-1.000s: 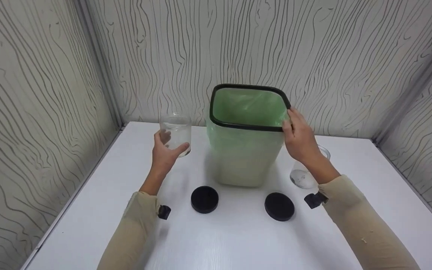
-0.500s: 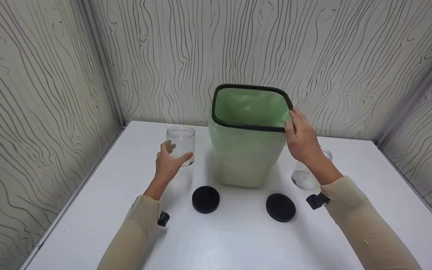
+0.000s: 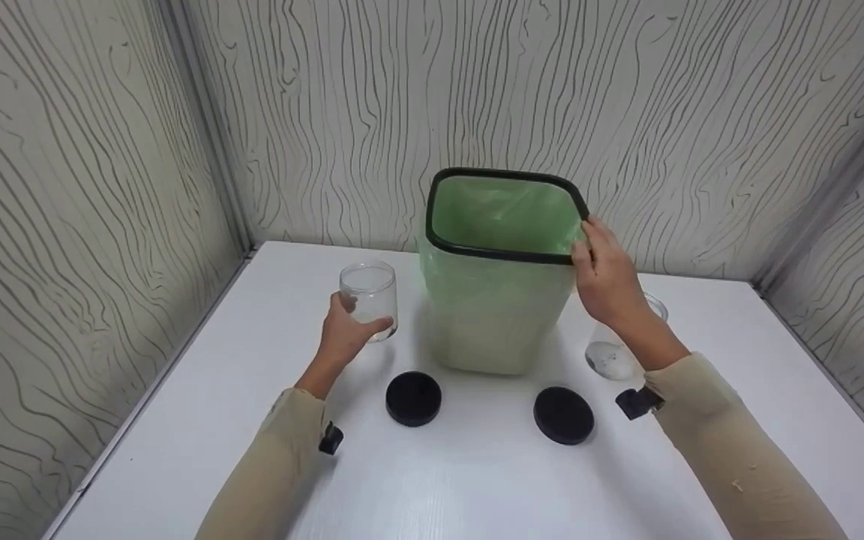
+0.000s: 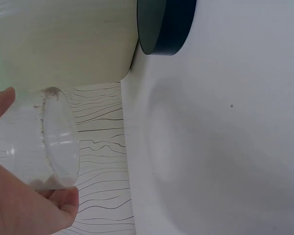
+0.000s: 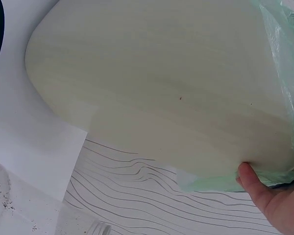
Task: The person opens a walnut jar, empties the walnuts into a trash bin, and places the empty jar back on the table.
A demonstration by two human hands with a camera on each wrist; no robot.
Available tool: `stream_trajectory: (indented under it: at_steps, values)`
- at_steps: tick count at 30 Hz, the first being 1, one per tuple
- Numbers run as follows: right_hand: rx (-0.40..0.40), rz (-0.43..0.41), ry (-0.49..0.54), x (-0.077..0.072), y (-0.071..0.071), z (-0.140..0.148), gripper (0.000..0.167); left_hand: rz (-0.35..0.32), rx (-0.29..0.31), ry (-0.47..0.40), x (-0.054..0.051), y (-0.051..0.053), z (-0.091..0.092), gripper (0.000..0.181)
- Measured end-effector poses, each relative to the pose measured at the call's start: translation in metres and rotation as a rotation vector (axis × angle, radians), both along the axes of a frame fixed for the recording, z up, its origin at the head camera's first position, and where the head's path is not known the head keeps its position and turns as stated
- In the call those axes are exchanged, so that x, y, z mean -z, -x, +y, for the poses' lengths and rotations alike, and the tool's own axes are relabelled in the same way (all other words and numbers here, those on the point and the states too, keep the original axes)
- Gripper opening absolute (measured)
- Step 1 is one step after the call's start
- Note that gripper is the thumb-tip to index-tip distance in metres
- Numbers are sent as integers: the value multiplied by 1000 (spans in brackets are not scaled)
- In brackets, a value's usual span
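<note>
A clear, lidless jar (image 3: 373,301) is held upright in my left hand (image 3: 343,330), left of the trash can (image 3: 486,319). In the left wrist view the jar's base (image 4: 60,139) hangs above the table, with brownish specks along its bottom edge. Thumb and fingers wrap around its sides. My right hand (image 3: 606,277) grips the can's black rim (image 3: 511,255) at the right, fingers over the edge and thumb against the outer wall in the right wrist view. A green bag (image 3: 503,214) lines the can; its bottom is hidden.
Behind my right wrist stands a second clear jar (image 3: 612,358), partly hidden, with specks at its base. Two black round lids (image 3: 413,399) lie on the white table (image 3: 417,487) in front of the can. Wood-patterned walls (image 3: 357,112) enclose the back and sides.
My left hand has lowered the jar toward the table and brought it slightly right, closer to the can. My right hand stays on the rim.
</note>
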State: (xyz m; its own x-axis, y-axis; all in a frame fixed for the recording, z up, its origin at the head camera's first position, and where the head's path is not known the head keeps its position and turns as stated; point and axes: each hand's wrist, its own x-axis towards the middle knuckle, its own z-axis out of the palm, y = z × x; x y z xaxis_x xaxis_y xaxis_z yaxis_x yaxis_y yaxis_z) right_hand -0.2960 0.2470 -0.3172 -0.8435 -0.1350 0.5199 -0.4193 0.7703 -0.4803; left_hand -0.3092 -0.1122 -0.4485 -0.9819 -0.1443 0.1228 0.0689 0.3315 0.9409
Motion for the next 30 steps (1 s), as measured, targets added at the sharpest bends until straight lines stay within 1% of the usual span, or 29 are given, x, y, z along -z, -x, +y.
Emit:
stream_trajectory:
  at_steps: [5,10,17,24,30]
  values:
    - [2,2,0,1,0,1,55,-16,-4,-18,6,4,2,94]
    - [3,3,2,1,0,2,55,-45,-9,4,12,8,3,93]
    - [-12,17,10,2,0,2,56,-55,-8,21,14,11,7,92]
    - [-12,21,11,2,0,2,59,-82,-53,64,18,15,8,95]
    - [-4,5,10,2,-1,0,59,-128,-78,108,22,14,7,95]
